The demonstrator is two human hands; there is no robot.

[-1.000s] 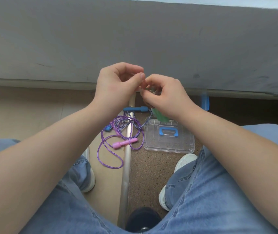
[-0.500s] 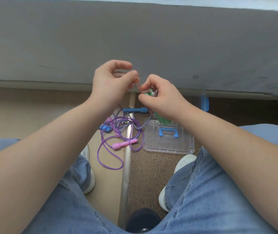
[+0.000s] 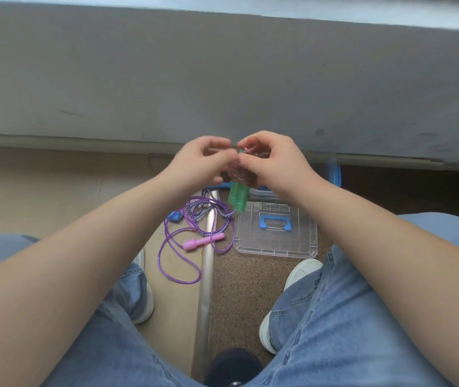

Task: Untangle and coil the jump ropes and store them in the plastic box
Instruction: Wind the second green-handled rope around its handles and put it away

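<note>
My left hand [image 3: 199, 160] and my right hand [image 3: 275, 160] meet above the floor, both pinching a coiled pinkish clear rope [image 3: 241, 174] whose two green handles [image 3: 238, 197] hang down side by side. Below on the floor lies a tangle: a purple rope [image 3: 178, 265] with a pink handle [image 3: 201, 242], and a blue-white braided rope [image 3: 208, 210] with blue handles [image 3: 174, 217]. The clear plastic box lid [image 3: 275, 233] with a blue handle lies flat to the right. The box itself is mostly hidden behind my right hand.
A grey wall [image 3: 222, 79] rises just ahead. A metal floor strip [image 3: 206, 289] runs between tan flooring and speckled brown flooring. My jeans-clad knees and white shoes [image 3: 292, 297] frame the ropes. A blue clip [image 3: 334, 174] sits by the wall.
The green handles have swung into plain view below my hands, and the coil between my fingers shows more. My hands stay together at the same spot.
</note>
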